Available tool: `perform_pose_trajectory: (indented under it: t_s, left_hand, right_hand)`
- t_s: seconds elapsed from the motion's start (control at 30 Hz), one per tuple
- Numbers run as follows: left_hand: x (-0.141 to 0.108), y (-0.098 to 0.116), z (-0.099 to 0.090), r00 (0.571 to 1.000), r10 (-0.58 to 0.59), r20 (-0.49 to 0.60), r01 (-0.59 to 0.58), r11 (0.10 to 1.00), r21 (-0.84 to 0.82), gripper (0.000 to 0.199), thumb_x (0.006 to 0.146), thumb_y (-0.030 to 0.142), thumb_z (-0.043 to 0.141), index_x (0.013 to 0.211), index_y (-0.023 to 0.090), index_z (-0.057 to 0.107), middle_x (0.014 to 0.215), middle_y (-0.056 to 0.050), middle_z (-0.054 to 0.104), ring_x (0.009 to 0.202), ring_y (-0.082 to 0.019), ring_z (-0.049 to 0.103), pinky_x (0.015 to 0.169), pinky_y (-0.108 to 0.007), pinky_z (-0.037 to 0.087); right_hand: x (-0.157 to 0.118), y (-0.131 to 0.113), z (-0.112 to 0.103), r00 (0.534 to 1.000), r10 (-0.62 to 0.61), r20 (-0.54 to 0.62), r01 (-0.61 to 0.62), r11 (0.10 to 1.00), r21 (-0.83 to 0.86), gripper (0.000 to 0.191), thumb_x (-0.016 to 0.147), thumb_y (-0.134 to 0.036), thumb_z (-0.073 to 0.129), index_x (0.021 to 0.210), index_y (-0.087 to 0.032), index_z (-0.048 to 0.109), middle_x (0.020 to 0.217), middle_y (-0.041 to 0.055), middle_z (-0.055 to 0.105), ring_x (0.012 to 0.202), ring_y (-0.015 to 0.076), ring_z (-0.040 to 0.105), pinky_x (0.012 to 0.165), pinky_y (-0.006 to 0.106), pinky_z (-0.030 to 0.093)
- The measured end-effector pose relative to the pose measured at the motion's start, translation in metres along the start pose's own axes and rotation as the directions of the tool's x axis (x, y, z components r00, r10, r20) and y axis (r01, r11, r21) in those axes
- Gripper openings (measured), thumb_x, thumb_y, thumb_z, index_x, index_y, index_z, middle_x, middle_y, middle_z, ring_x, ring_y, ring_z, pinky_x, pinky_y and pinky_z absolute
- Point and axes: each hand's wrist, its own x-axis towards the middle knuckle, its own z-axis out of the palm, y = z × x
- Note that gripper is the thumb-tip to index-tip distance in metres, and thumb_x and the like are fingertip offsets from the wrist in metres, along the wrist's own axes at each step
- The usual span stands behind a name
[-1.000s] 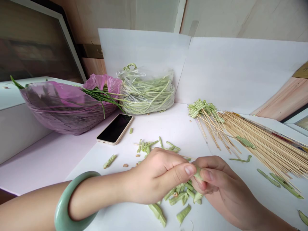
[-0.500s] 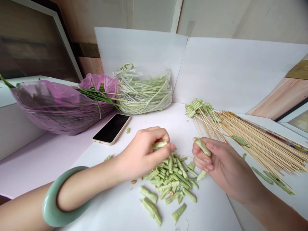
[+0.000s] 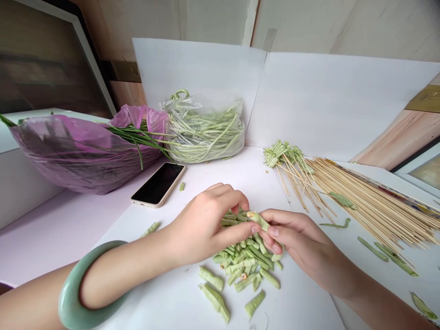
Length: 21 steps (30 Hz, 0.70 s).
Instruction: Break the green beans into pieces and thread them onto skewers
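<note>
My right hand (image 3: 292, 233) pinches a short piece of green bean (image 3: 259, 221) between thumb and fingers, its end pale and yellowish. Close beside it is my left hand (image 3: 220, 217), thumb and index finger apart with nothing visible gripped; the thumb tip reaches the bean piece's near side. Both hands hover over a pile of cut bean pieces (image 3: 245, 263) on white paper, and they hide its far part. A few larger pieces (image 3: 215, 302) lie in front of the pile. A pale green bangle (image 3: 70, 293) circles my left forearm.
Behind stand a clear bag of long beans (image 3: 209, 133) and a purple bag (image 3: 85, 156) with green stalks. A phone (image 3: 158, 183) lies left. To the right are loose wooden skewers (image 3: 371, 201) and skewers threaded with bean pieces (image 3: 283, 153). White boards (image 3: 337, 101) stand at the back.
My right hand has moved left with the bean piece, bringing it up to my left hand. The left thumb and index finger have spread apart. A thin bean scrap now shows beside the skewers.
</note>
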Motion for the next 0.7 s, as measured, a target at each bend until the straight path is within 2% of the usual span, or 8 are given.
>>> perform_pose_trajectory:
  t_s: [0.1, 0.17, 0.53, 0.7]
  left_hand:
    - [-0.0019, 0.0014, 0.0000, 0.993, 0.054, -0.105, -0.053, 0.998, 0.020, 0.017, 0.088, 0.030, 0.064, 0.089, 0.014, 0.060, 0.080, -0.002, 0.059, 0.077, -0.014, 0.055, 0.072, -0.025, 0.042]
    - [-0.0029, 0.0010, 0.0007, 0.987, 0.086, -0.134, -0.083, 0.996, 0.028, 0.016, 0.087, 0.029, 0.065, 0.089, 0.014, 0.060, 0.081, -0.002, 0.061, 0.078, -0.015, 0.056, 0.073, -0.025, 0.043]
    - [-0.0047, -0.0037, 0.0074, 0.960, 0.234, -0.154, -0.229, 0.972, 0.052, 0.011, 0.090, 0.021, 0.061, 0.087, 0.011, 0.064, 0.078, -0.006, 0.064, 0.075, -0.016, 0.056, 0.070, -0.027, 0.046]
    - [-0.0043, -0.0037, 0.0072, 0.946, 0.270, -0.179, -0.272, 0.962, 0.013, 0.008, 0.088, 0.017, 0.064, 0.091, 0.011, 0.068, 0.078, -0.007, 0.070, 0.075, -0.016, 0.060, 0.072, -0.028, 0.049]
  right_hand:
    - [0.0004, 0.0008, 0.0008, 1.000, -0.026, 0.000, 0.026, 1.000, 0.007, 0.026, 0.096, -0.027, 0.043, 0.070, -0.021, 0.046, 0.066, -0.0041, 0.038, 0.063, 0.0131, 0.035, 0.059, 0.027, 0.030]
    - [0.0007, 0.0017, 0.0005, 0.999, -0.032, -0.011, 0.032, 0.999, 0.008, 0.027, 0.096, -0.026, 0.042, 0.070, -0.021, 0.045, 0.066, -0.0042, 0.039, 0.063, 0.0131, 0.035, 0.059, 0.027, 0.030]
    - [0.0014, -0.0009, 0.0032, 0.999, -0.041, -0.014, 0.039, 0.992, -0.117, 0.030, 0.097, -0.031, 0.044, 0.068, -0.021, 0.044, 0.063, -0.0053, 0.036, 0.060, 0.0120, 0.032, 0.054, 0.026, 0.027]
    - [0.0007, -0.0017, 0.0019, 0.998, -0.053, -0.040, 0.046, 0.986, -0.162, 0.033, 0.097, -0.036, 0.045, 0.067, -0.021, 0.041, 0.064, -0.0053, 0.032, 0.059, 0.0117, 0.030, 0.053, 0.026, 0.026]
